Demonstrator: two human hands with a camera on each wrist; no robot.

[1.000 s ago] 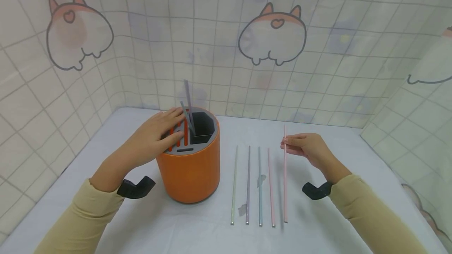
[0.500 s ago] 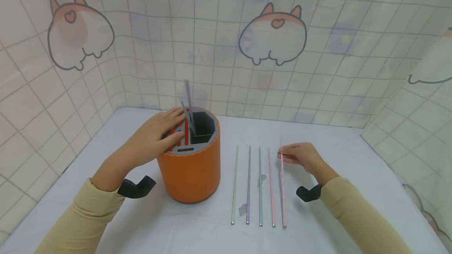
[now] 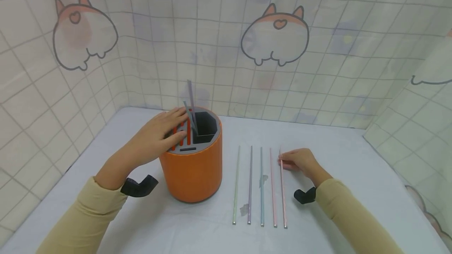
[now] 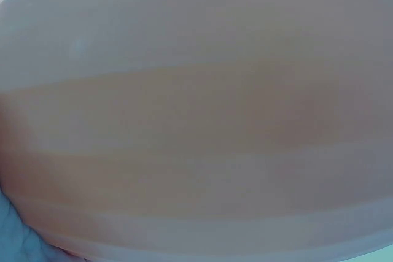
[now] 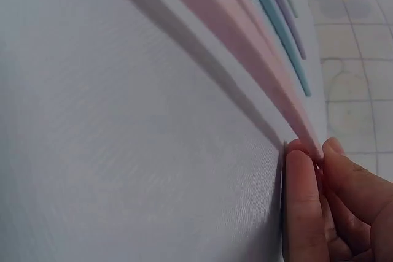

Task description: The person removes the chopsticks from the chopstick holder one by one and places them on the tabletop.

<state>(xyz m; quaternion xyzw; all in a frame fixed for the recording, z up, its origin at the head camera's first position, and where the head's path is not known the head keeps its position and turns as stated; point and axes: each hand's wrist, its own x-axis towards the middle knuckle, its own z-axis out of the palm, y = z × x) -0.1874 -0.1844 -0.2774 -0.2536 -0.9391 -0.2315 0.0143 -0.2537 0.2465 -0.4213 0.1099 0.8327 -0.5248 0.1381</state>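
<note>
An orange round holder (image 3: 192, 171) with a grey slotted top stands on the white table (image 3: 339, 148); two grey sticks (image 3: 191, 105) lean out of it. My left hand (image 3: 160, 136) rests flat on the holder's top, fingers straight. Several thin sticks lie side by side to the right: green (image 3: 236, 185), grey-purple (image 3: 250, 185), blue (image 3: 262, 185), pink (image 3: 273, 187) and a paler pink stick (image 3: 283, 191). My right hand (image 3: 294, 161) pinches the far end of the pale pink stick (image 5: 245, 59), which lies on the table at the row's right end. The left wrist view is a blur.
Tiled curtain walls with cartoon prints (image 3: 275, 38) close in the table at the back and both sides. A small mark (image 3: 243, 209) shows on the cloth between the sticks. Black wrist mounts (image 3: 139, 186) sit at both sleeves.
My right hand has lowered the pale pink stick from a raised, tilted hold down onto the table beside the pink one. The left hand has stayed on the holder.
</note>
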